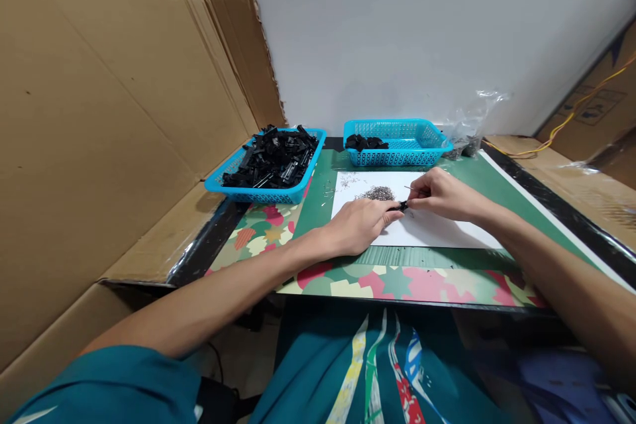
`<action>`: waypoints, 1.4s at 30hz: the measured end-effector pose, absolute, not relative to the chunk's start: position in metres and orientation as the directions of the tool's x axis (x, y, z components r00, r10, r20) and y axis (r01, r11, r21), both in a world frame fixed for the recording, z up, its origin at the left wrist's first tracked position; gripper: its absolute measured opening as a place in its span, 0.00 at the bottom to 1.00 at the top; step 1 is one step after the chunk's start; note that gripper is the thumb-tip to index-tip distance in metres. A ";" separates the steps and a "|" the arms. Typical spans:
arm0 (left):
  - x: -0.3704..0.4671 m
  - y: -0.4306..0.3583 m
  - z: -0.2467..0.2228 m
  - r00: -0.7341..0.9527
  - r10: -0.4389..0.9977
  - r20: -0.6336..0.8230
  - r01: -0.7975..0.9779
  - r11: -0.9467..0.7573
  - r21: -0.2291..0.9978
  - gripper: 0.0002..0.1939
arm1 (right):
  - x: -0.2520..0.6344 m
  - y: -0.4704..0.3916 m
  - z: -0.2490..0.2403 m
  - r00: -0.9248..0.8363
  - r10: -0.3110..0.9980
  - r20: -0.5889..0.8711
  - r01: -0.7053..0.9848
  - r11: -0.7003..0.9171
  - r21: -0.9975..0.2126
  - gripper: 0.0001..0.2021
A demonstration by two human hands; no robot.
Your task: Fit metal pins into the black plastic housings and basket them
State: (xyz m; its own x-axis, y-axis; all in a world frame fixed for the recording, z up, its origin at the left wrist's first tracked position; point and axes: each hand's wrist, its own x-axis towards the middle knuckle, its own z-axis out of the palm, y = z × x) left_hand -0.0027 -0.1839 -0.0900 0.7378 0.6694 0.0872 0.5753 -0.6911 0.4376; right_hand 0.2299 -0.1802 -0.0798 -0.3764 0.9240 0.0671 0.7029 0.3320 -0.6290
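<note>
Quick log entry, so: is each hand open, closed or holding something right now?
Left hand: closed, holding a small black part.
Right hand: closed, pinching a thin piece; can't tell exactly what.

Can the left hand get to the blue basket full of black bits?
Probably yes: nothing tall seems to stand between the left hand and the blue basket. But that hand holds a small black piece, so it isn't quite free.
</note>
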 end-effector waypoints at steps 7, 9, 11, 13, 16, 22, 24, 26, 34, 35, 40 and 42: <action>-0.003 -0.184 -0.091 0.721 0.689 0.070 0.607 -0.678 0.415 0.27 | 0.240 -0.178 -0.081 -0.437 0.899 0.038 0.718 0.374 -0.587 0.12; -0.003 -0.184 -0.091 0.719 0.692 0.060 0.612 -0.672 0.417 0.27 | 0.242 -0.177 -0.081 -0.447 0.894 0.030 0.726 0.382 -0.571 0.11; -0.003 -0.185 -0.090 0.718 0.693 0.058 0.611 -0.669 0.423 0.27 | 0.245 -0.176 -0.082 -0.451 0.892 0.021 0.736 0.385 -0.557 0.11; -0.003 -0.184 -0.089 0.718 0.694 0.060 0.605 -0.664 0.439 0.26 | 0.247 -0.174 -0.082 -0.465 0.885 0.014 0.734 0.394 -0.553 0.11; -0.003 -0.184 -0.087 0.718 0.693 0.065 0.584 -0.650 0.486 0.24 | 0.252 -0.171 -0.082 -0.509 0.861 -0.003 0.702 0.413 -0.581 0.14; -0.004 -0.184 -0.085 0.713 0.700 0.049 0.587 -0.634 0.504 0.23 | 0.257 -0.171 -0.082 -0.553 0.833 -0.009 0.649 0.424 -0.632 0.20; -0.004 -0.184 -0.083 0.715 0.698 0.041 0.585 -0.629 0.512 0.23 | 0.257 -0.172 -0.081 -0.561 0.828 -0.012 0.642 0.426 -0.638 0.22; -0.004 -0.184 -0.082 0.719 0.694 0.040 0.575 -0.626 0.527 0.23 | 0.257 -0.172 -0.080 -0.554 0.833 -0.011 0.645 0.420 -0.638 0.23; -0.004 -0.183 -0.086 0.719 0.692 0.065 0.578 -0.648 0.496 0.22 | 0.256 -0.171 -0.083 -0.348 0.910 0.228 0.582 0.400 -0.709 0.28; -0.004 -0.183 -0.087 0.720 0.691 0.067 0.581 -0.653 0.486 0.22 | 0.254 -0.171 -0.083 -0.305 0.906 0.294 0.595 0.422 -0.684 0.28; -0.005 -0.182 -0.091 0.736 0.670 0.093 0.566 -0.685 0.459 0.25 | 0.242 -0.174 -0.086 -0.210 0.941 0.265 0.445 0.334 -0.831 0.29; -0.005 -0.182 -0.091 0.739 0.667 0.094 0.564 -0.689 0.456 0.25 | 0.238 -0.174 -0.088 -0.223 0.957 0.187 0.332 0.255 -0.908 0.29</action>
